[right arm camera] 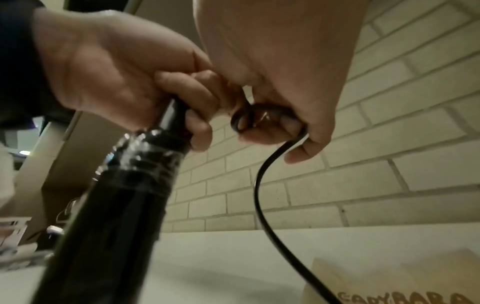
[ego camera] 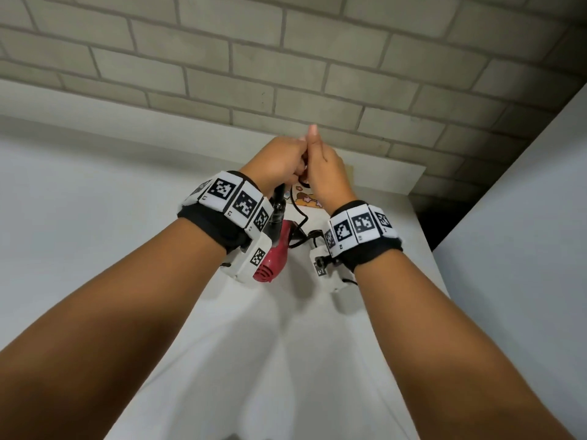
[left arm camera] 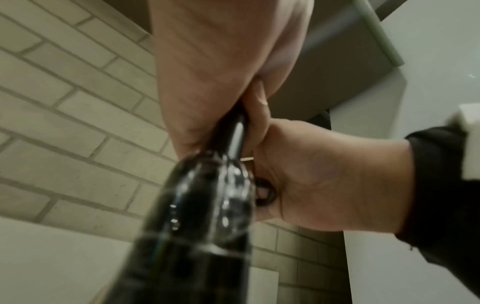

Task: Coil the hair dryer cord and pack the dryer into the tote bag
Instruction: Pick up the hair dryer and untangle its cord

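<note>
My left hand (ego camera: pixel 283 158) is lifted over the white table (ego camera: pixel 254 344) and grips the end of the black handle (right arm camera: pixel 173 112) of the hair dryer. The dryer hangs upside down under that wrist, red body (ego camera: pixel 275 253) lowest. Touching it, my right hand (ego camera: pixel 322 168) curls its fingers round a small loop of the black cord (right arm camera: pixel 248 115). The rest of the cord (right arm camera: pixel 259 185) trails down toward the table. The beige tote bag (right arm camera: pixel 389 283), with printed lettering, lies flat on the table under the hands; in the head view the tote bag (ego camera: pixel 309 198) is mostly hidden.
A grey brick wall (ego camera: pixel 286 58) runs close behind the table. A white panel (ego camera: pixel 524 217) stands at the right, with a dark gap (ego camera: pixel 435 223) between it and the table's right edge. Bare white tabletop stretches left and toward me.
</note>
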Demonstrator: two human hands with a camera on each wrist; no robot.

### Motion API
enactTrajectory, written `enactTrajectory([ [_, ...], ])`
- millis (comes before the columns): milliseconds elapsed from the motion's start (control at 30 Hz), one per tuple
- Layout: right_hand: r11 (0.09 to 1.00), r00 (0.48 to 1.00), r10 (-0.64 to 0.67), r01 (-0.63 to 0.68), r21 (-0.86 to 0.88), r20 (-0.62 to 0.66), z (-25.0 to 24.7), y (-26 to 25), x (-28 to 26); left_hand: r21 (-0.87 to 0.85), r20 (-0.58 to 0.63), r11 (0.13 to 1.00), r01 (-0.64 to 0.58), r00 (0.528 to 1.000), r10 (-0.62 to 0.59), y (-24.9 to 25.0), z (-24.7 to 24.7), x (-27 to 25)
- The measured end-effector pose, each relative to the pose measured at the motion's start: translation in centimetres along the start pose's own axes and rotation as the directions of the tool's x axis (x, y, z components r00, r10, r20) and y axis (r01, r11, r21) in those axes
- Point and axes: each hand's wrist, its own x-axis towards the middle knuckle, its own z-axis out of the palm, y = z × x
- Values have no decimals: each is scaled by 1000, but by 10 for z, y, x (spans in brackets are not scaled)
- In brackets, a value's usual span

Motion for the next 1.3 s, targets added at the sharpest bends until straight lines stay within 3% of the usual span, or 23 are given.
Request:
enactTrajectory([
  [100, 951, 993, -118, 117, -287, 12, -5, -6, 6, -64, 16, 997, -33, 999, 34, 2, -6, -2],
  [133, 939, 990, -131, 142, -312, 55, -10, -8, 9, -75, 24, 996, -41, 999, 43, 3, -9, -3],
  [233, 966, 953, -143, 192, -172, 266, -26, -4, 12, -78, 45, 995, -70, 996, 74, 6, -18, -5],
  [333, 923, 925, -154, 260, -283, 348, -34, 0, 8, -218, 39, 974, -65, 996, 75, 11, -34, -3],
  [400, 906, 947, -190, 271, -326, 259, -34, 9, 6, -303, 47, 953, -31, 998, 48, 15, -43, -2],
  [467, 943, 969, -190, 224, -245, 158, -38, 19, 4, -323, 82, 946, -15, 996, 44, 16, -47, -3],
  [533, 964, 978, -142, 172, -203, 153, -42, 23, 5, -341, 128, 940, -2, 991, 49, 14, -48, -5],
  [600, 909, 982, -87, 147, -391, 167, -41, 15, 5, -390, 154, 921, 16, 987, 49, 13, -48, -5],
  [667, 809, 980, -151, 196, -554, 127, -35, 2, 5, -423, 181, 905, 41, 983, 40, 12, -46, -6],
  [700, 803, 978, -177, 208, -559, 109, -31, -7, 5, -423, 198, 905, 50, 979, 39, 12, -43, -7],
  [767, 884, 977, -195, 215, -415, 90, -22, -21, 8, -405, 222, 913, 45, 974, 50, 12, -38, -9],
  [833, 983, 979, -165, 173, -56, 118, -12, -26, 10, -395, 232, 919, 16, 969, 82, 14, -35, -11],
  [900, 979, 979, -139, 113, 169, 147, -11, -29, 11, -382, 229, 924, -15, 967, 110, 16, -37, -13],
  [933, 977, 978, -150, 124, 175, 146, -13, -28, 11, -366, 230, 930, -27, 966, 119, 17, -39, -15],
  [1033, 978, 972, -205, 201, 52, 111, -28, -21, 15, -333, 257, 942, -34, 958, 126, 22, -47, -20],
  [1167, 993, 996, -62, 68, 96, -66, -41, -4, 21, -292, 247, 955, -52, 960, 128, 28, -48, -26],
  [1300, 973, 955, -202, 171, -154, -217, -35, 15, 24, -323, 204, 946, -34, 973, 104, 27, -52, -28],
])
